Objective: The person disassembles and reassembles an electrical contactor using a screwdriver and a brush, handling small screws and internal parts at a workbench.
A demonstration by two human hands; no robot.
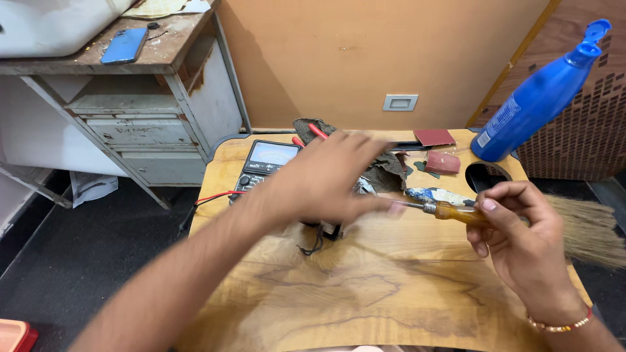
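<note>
A small wooden table [365,293] with a swirling grain carries everything here. At its far right corner a large blue squeeze bottle [536,98] leans tilted, just behind a dark round hole [486,175] in the tabletop. Near the far left corner lies a multimeter [264,163], its red lead [215,196] trailing off the left edge. Along the far edge lie grey crumpled rags [385,171] and reddish sandpaper pieces [438,148]. A straw brush [590,231] sticks out past the right edge. The left hand [326,179], blurred, hovers over the table's middle with fingers spread apart, its fingertips at the metal shaft. The right hand [521,238] is clamped around a wooden-handled screwdriver [450,212], held level near the right edge.
</note>
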